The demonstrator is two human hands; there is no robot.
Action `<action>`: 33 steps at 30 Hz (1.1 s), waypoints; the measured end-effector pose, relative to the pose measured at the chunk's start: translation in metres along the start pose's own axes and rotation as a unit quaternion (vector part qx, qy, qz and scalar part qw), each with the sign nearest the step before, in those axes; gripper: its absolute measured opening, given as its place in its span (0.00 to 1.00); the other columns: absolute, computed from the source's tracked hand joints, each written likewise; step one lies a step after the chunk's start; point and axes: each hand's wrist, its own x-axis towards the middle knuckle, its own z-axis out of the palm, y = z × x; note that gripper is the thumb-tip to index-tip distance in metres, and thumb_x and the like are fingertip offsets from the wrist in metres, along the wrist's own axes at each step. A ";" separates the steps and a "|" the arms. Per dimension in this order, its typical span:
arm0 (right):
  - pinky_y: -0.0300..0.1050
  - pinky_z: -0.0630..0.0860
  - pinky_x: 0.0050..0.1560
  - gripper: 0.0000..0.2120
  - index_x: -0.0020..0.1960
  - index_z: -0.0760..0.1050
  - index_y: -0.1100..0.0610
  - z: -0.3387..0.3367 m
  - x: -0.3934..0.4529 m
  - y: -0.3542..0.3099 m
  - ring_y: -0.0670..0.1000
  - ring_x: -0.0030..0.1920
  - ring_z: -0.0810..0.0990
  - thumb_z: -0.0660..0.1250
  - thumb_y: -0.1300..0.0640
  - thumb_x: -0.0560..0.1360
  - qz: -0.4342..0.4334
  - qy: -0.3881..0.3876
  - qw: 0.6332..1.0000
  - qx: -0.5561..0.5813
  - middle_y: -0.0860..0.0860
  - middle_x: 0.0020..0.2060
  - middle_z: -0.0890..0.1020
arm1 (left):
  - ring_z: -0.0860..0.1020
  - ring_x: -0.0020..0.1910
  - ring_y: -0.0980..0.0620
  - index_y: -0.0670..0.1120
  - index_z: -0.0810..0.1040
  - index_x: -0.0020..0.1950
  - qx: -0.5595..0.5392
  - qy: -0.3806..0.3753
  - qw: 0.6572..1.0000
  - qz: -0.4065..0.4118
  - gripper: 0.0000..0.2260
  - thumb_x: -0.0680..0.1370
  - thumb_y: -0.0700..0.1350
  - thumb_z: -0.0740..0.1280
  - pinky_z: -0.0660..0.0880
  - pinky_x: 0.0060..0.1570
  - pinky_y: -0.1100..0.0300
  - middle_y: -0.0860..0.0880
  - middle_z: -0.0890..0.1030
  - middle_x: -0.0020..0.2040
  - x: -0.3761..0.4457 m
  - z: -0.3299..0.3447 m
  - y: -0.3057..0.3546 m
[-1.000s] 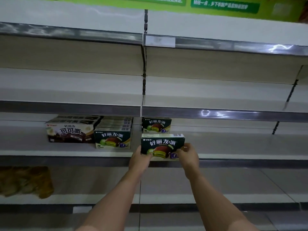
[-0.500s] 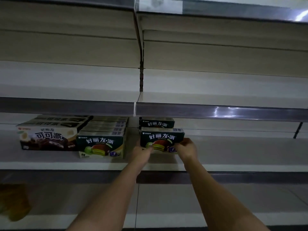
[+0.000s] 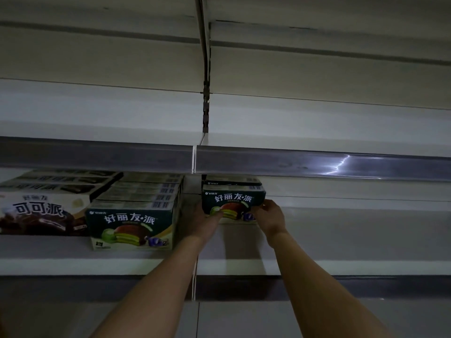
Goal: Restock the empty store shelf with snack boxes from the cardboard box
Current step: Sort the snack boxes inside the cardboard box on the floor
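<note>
Holding a green box (image 3: 233,203) between both palms, the person has it on the shelf (image 3: 341,240), just right of the seam (image 3: 194,284) where two shelf boards meet. The left hand (image 3: 207,219) presses the left end of the box, with the thumb across the lower front. The right hand (image 3: 269,217) grips the right end, with the fingers curled around the corner. Both hands are closed on the box. If its bottom already rests fully on the shelf, I cannot tell, because the hands hide the lower edge.

Directly behind this box stands one more box (image 3: 231,179) of the same kind, touching or nearly so. Left of the seam there is a full row of green boxes (image 3: 133,223), and further left a row of brown boxes (image 3: 41,213). Right of the seam the shelf is bare beyond the right hand.

Such a box looks light and stiff, made of thin printed carton, probably a little smooth. It should be taken at the two short ends, as now, because the wide front face may dent under strong pressure. A gentle squeeze is enough. The cardboard box from the task is not in view.
</note>
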 end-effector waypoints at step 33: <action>0.45 0.68 0.64 0.31 0.77 0.55 0.56 -0.050 -0.067 -0.014 0.56 0.69 0.69 0.63 0.54 0.77 0.041 -0.081 0.985 -0.147 0.54 0.72 0.66 | 0.66 0.70 0.43 0.46 0.62 0.75 0.040 -0.046 0.995 -0.081 0.22 0.82 0.47 0.59 0.67 0.68 0.51 0.44 0.64 0.74 -0.058 0.005 0.035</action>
